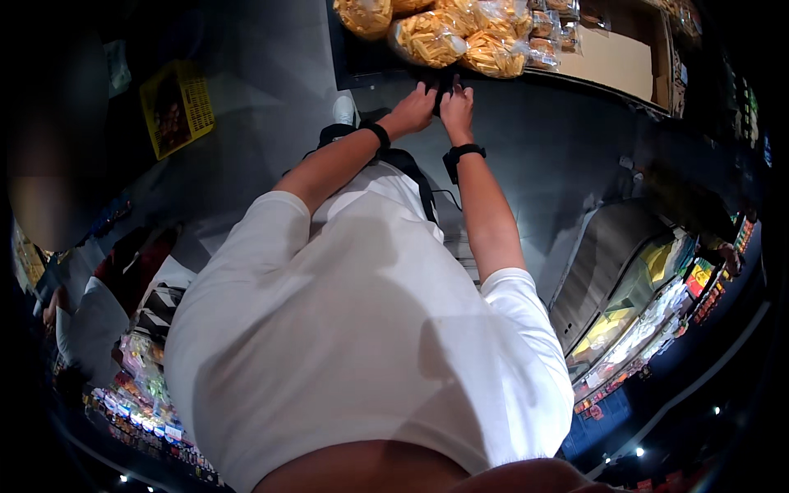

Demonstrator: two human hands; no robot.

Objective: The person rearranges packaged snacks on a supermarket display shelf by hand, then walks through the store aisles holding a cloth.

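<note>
Side by side in front of me, my left hand (413, 110) and my right hand (457, 112) have their fingers bent and drawn in, close against the front edge of a display stand. Something dark (443, 94) shows between the two hands. It is too dim to name, and I cannot make out what the fingers hold. Just beyond them, clear plastic bags of yellow-orange stick-shaped snacks (427, 41) are piled on the stand. Each wrist has a black band around it.
Small packaged snacks (544, 41) and an open cardboard box (616, 57) sit on the stand, right of the bags. A yellow crate (177, 109) rests on the floor at left. At right stands a grey-sided display case (612, 263). Another person (99, 320) is at lower left.
</note>
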